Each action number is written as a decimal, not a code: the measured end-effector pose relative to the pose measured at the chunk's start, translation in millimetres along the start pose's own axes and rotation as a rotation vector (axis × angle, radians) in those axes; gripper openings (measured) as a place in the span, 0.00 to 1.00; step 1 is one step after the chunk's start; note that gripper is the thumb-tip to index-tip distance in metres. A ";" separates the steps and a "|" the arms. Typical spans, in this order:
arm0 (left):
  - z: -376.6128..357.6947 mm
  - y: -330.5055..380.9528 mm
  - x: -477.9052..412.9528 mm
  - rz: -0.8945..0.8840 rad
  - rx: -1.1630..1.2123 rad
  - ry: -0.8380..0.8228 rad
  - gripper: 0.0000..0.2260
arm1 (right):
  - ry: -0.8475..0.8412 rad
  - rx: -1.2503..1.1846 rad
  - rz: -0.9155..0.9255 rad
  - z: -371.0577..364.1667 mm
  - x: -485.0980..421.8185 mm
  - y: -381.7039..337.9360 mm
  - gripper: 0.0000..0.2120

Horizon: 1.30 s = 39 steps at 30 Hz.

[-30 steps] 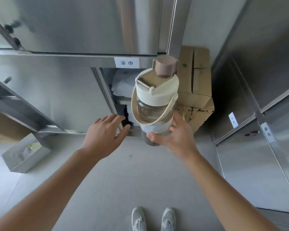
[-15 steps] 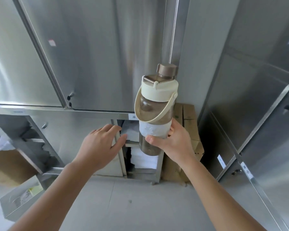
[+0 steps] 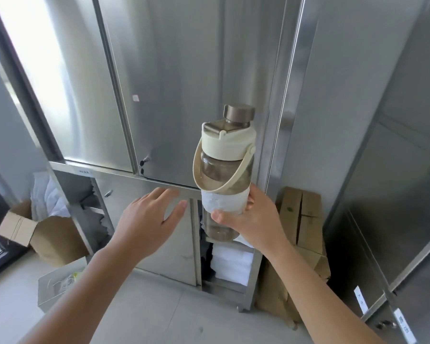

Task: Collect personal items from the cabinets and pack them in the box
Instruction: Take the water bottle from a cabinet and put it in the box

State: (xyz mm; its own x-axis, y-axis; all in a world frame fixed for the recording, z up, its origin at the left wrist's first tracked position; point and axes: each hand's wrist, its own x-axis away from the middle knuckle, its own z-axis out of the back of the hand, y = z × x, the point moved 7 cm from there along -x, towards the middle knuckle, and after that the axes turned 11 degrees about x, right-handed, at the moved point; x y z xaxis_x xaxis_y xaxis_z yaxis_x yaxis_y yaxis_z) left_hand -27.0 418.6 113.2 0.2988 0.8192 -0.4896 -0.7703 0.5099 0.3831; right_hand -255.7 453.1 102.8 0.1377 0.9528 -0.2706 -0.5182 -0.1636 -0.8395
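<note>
Before the steel cabinets, seen from the head camera, we hold a water bottle (image 3: 225, 175) upright in our right hand (image 3: 256, 224). The fingers (image 3: 217, 216) wrap the white sleeve on its lower body, with the thumb showing at the front. Its cream lid, bronze cap and hanging loop handle stand clear above the grip. Our left hand (image 3: 147, 222) floats just beside the bottle, fingers spread and holding nothing, not touching it or the cabinet behind.

Compared with a second ago, our gaze has lifted. Then we looked down at the floor and our shoes, with the bottle in front of the open lower compartment (image 3: 230, 259). Now the tall upper doors (image 3: 174, 83) fill the view and the bottle sits higher against them, further from the compartment and its folded white towels (image 3: 232, 261). The grip on the sleeve looks unchanged. We read this as the bottle being out of the cabinet and ready to carry.

An open cardboard box (image 3: 39, 234) stands at the lower left by the other open compartment, well apart from the bottle. More flattened cartons (image 3: 301, 217) lean in the corner on the right. We judge the open box the likely packing place, though nothing marks it as such.
</note>
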 end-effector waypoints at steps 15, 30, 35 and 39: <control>122.8 -63.9 174.5 0.523 -0.264 0.183 0.21 | -0.462 -0.200 0.130 -169.7 31.5 -70.3 0.27; 247.9 -155.9 300.0 0.755 -0.371 0.312 0.21 | -0.715 -0.258 0.268 -338.5 98.7 -199.7 0.27; 244.3 -174.8 284.7 0.718 -0.316 0.314 0.22 | -0.661 -0.263 0.245 -352.0 81.0 -194.5 0.26; 232.4 -197.6 271.0 0.699 -0.307 0.275 0.23 | -0.617 -0.251 0.199 -365.2 59.3 -177.5 0.24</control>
State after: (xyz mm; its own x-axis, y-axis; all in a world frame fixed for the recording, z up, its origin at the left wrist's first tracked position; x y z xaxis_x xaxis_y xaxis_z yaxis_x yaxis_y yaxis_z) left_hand 337.2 600.8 87.0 -0.4273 0.8076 -0.4064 -0.8597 -0.2237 0.4592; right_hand 152.7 445.3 63.7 -0.4832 0.8576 -0.1765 -0.2622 -0.3340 -0.9054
